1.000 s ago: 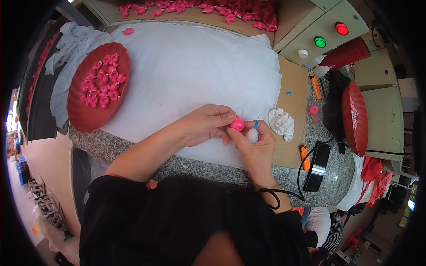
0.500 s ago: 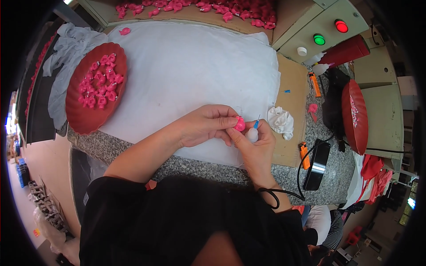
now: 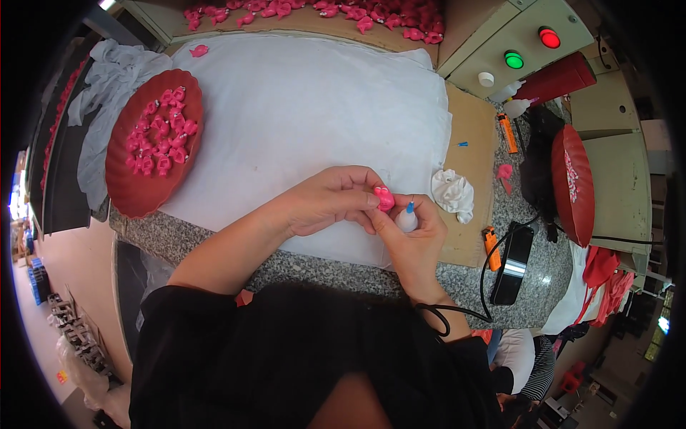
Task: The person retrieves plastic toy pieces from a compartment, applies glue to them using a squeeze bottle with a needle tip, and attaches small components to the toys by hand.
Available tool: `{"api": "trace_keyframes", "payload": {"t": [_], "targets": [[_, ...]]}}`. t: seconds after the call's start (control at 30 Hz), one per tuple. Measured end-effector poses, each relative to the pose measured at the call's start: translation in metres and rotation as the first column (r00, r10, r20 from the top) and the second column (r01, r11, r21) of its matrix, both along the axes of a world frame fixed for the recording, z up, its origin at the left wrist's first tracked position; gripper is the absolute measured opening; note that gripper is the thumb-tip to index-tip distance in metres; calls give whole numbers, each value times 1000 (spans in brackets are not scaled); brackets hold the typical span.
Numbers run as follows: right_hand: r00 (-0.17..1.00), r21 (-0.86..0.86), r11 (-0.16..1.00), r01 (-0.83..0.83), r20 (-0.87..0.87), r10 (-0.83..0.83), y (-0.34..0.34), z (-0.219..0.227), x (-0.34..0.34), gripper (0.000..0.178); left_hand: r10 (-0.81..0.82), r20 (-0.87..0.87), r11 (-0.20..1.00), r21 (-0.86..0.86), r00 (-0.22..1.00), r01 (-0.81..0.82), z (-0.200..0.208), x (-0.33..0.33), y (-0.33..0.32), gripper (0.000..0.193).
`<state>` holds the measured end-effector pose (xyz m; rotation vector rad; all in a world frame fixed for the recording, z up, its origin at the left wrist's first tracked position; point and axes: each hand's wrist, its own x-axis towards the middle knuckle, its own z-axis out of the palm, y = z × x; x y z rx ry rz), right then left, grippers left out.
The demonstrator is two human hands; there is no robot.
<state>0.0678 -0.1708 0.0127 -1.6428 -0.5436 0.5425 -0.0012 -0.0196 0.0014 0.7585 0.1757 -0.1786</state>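
Between the thumb and fingers of my left hand (image 3: 336, 200) is a small pink figurine (image 3: 384, 199) with pale spots at its top. My right hand (image 3: 416, 239) is closed round a white squeeze bottle (image 3: 407, 219) with a blue needle tip (image 3: 410, 206) pointing up. The right thumb reaches over to the figurine, and the two hands nearly meet above the near right part of the white cloth (image 3: 300, 107). The lower side of the figurine is hidden by my fingers.
On the left, a red scalloped plate (image 3: 118, 171) holds several pink figurines. A crumpled white cloth (image 3: 453, 194), orange lighters (image 3: 491, 248) and a black phone (image 3: 512, 264) lie on the right. Pink pieces (image 3: 364, 25) fill the shelf behind. A second red plate (image 3: 582, 214) holds tiny pale bits.
The figurine has turned in my left fingers, so its pale spots now show at the top. The squeeze bottle has tilted slightly, and its needle shows less.
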Motion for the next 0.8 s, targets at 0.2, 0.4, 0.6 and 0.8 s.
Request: {"api": "trace_keyframes", "payload": {"t": [0.2, 0.4, 0.6, 0.8], "targets": [[992, -5, 996, -93, -89, 92, 2, -3, 2, 28, 31, -70, 999, -40, 997, -34, 0, -1, 6, 24], [988, -9, 993, -116, -104, 115, 2, -4, 3, 32, 72, -26, 994, 83, 997, -69, -3, -2, 4, 26], [984, -37, 992, -121, -139, 115, 1, -4, 4, 34, 92, -28, 967, 240, 995, -83, -3, -3, 3, 21], [980, 32, 996, -86, -175, 91, 1, -10, 9, 32, 273, 6, 914, 310, 962, -262, -2, -2, -14, 19]]}}
